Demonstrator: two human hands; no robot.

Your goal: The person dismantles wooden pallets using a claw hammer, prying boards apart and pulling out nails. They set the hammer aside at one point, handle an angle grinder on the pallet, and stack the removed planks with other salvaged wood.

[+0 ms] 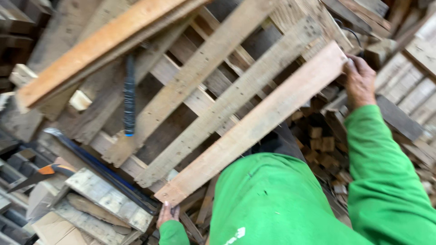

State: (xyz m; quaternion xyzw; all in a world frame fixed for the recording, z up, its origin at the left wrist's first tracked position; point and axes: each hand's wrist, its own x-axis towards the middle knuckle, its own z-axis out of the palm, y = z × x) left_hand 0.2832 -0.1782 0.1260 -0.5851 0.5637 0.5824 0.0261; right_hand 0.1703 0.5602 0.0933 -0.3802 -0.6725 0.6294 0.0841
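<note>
I hold a long pale wooden plank (254,122) slantwise over a wooden pallet (190,81). My left hand (166,213) grips the plank's lower end near the bottom of the view. At the plank's upper end, top right, my right hand (359,81) closes on the corner. My green sleeves and green top fill the lower right. The plank lies roughly parallel to the pallet's weathered slats, and whether it touches them I cannot tell.
A black ribbed bar with a blue tip (129,95) pokes through the pallet slats. A fresh orange-brown board (100,47) leans at upper left. A dark metal bar (102,170), an orange-handled tool (47,171) and scrap boards lie at lower left. Small wood blocks (318,140) are heaped under the pallet's right side.
</note>
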